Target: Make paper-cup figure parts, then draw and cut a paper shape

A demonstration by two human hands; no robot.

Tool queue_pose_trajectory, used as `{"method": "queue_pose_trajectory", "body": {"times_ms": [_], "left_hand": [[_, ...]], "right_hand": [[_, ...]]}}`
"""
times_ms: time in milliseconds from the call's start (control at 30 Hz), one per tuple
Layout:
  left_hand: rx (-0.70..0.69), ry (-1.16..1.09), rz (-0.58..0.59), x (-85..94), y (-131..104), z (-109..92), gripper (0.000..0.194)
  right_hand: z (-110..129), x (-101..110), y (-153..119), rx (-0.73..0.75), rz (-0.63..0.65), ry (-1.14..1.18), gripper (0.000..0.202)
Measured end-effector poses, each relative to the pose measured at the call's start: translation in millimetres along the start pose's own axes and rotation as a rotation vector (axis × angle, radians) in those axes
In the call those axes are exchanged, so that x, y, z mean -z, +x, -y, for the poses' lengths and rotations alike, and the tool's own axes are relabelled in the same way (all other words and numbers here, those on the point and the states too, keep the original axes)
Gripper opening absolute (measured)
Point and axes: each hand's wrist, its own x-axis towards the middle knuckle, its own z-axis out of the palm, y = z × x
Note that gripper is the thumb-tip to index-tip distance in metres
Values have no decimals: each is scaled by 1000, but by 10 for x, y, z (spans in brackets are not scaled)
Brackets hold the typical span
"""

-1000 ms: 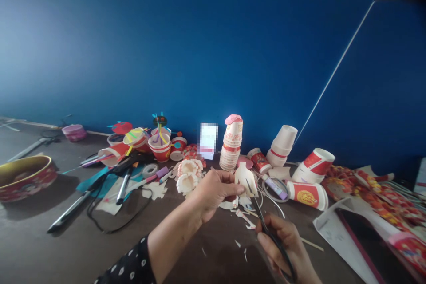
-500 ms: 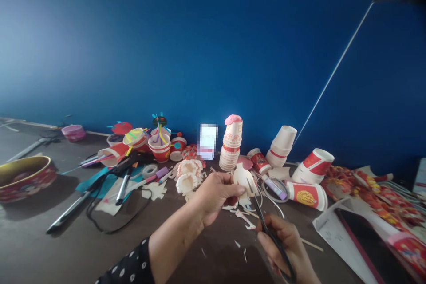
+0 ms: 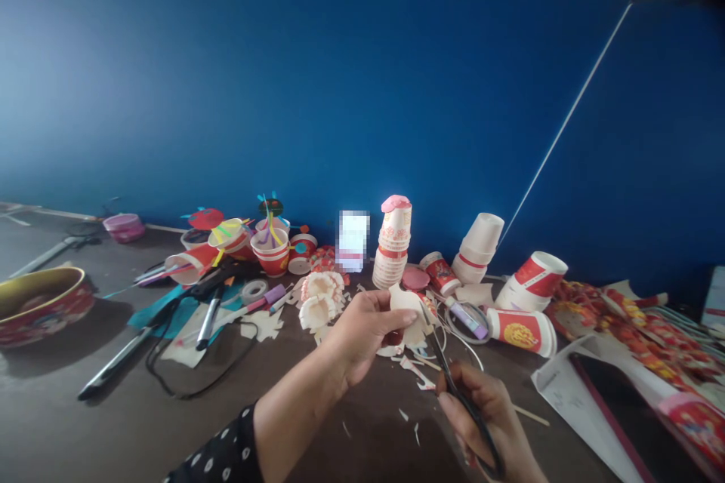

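Note:
My left hand (image 3: 377, 332) pinches a small cream-white piece of paper (image 3: 405, 303) between thumb and fingers, in front of a tall stack of paper cups (image 3: 390, 260). A pair of dark-handled scissors (image 3: 461, 400) is gripped in my right hand (image 3: 490, 415). Its blades point up and left, reaching the right edge of the paper; whether they are fully closed I cannot tell. White paper scraps (image 3: 416, 373) lie on the table beneath and around the blades.
Left of my arm lie a glue gun (image 3: 130, 347), a tape roll (image 3: 254, 290) and decorated cups (image 3: 272, 253). A glue stick (image 3: 469, 318), a fallen red cup (image 3: 522, 333) and a dark phone (image 3: 628, 415) are on the right. A blue panel (image 3: 340, 90) closes the back.
The paper piece has turned and tilted in my left hand, its top edge now lower. My right hand with the scissors stays in nearly the same place.

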Motion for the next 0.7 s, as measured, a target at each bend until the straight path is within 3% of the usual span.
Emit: {"method": "queue_pose_trajectory", "body": {"times_ms": [700], "left_hand": [[150,-256,-57,-185,-83,96,12]], "right_hand": [[-63,-36,-22,62,-118,67,33]]}}
